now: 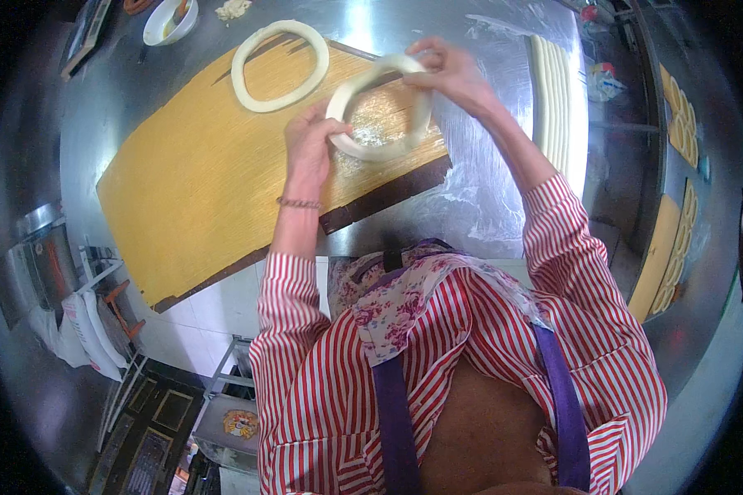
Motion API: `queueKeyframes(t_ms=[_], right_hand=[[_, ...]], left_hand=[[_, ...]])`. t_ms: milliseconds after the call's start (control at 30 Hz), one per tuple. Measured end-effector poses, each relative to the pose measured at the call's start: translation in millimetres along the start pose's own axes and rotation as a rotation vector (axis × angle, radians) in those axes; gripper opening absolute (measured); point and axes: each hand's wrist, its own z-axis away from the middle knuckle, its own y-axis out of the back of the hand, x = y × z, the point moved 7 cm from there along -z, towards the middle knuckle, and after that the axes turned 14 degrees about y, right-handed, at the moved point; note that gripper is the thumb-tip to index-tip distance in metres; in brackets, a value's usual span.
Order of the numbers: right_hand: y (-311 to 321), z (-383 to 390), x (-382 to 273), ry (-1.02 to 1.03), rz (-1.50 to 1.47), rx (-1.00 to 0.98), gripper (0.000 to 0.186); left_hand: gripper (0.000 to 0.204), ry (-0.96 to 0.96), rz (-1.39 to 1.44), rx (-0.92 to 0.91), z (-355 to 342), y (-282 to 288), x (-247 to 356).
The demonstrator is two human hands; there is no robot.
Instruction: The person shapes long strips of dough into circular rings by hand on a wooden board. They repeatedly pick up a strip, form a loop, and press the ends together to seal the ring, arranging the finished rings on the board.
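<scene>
Between my two hands a ring of pale dough (380, 152) is held up over the right part of a yellow-brown board (198, 181). My left hand (309, 140) pinches the ring's left side between thumb and fingers. At its upper right, my right hand (450, 74) grips the ring, a little smeared by motion. A second dough ring (240, 82) lies on the far part of the board, left of the held one. White flour (370, 132) is scattered on the board below the held ring.
Long dough strips (551, 107) lie side by side on the metal table (479, 190) at right. A white bowl (158, 31) and a dough scrap (233, 9) stand at the far left. Boards with shaped dough pieces (683, 239) rest beyond the right edge. A chair (95, 334) is at lower left.
</scene>
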Motion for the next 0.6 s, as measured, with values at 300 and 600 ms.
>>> queueKeyframes(t_ms=[300, 600], right_hand=[[23, 94, 40, 0.117, 0.335, -0.110, 0.049], [-15, 88, 68, -0.212, 0.525, 0.115, 0.053]], left_hand=[[0.039, -0.496, -0.985, -0.003, 46, 16, -7], [0.036, -0.602, -1.101, 0.272, -34, -36, 4]])
